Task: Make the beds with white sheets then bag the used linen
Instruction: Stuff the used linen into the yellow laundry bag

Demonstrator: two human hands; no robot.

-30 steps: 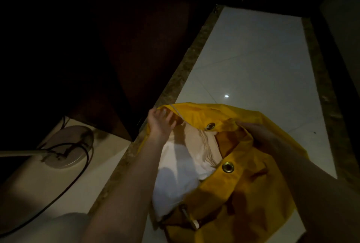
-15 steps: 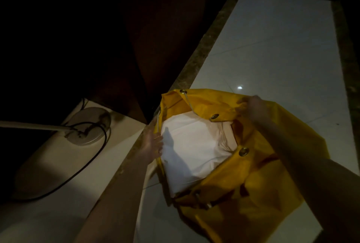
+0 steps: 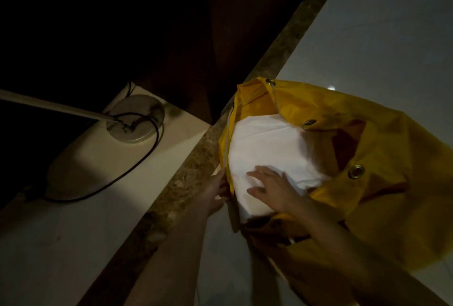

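Since half a second ago the right hand (image 3: 274, 189) has left the bag's far rim and now lies flat on the linen; the left hand (image 3: 217, 191) has slid down the bag's left side. View has tilted lower too.

White tiled floor (image 3: 367, 43), dim light, with a brown speckled stone strip (image 3: 193, 173) running diagonally between two pale areas. Dark wooden furniture (image 3: 220, 35) fills the upper left, detail lost in shadow.

Yellow laundry bag (image 3: 382, 183) sits on the floor, mouth open toward camera, metal eyelets (image 3: 356, 172) on its rim, pale drawstring (image 3: 226, 139) down the left edge.

White linen (image 3: 267, 143), folded bundle, is inside the bag, filling the opening.

Round lamp base (image 3: 137, 119) on the pale floor left of the strip, white pole (image 3: 49, 105) running off left, black cable (image 3: 117, 173) looping from it.

Right hand grip: fingers straight and spread, palm pressing the linen, holding nothing. Left hand grip: fingers against the bag's outer left edge, mostly hidden by the fabric; cannot tell if they pinch it.
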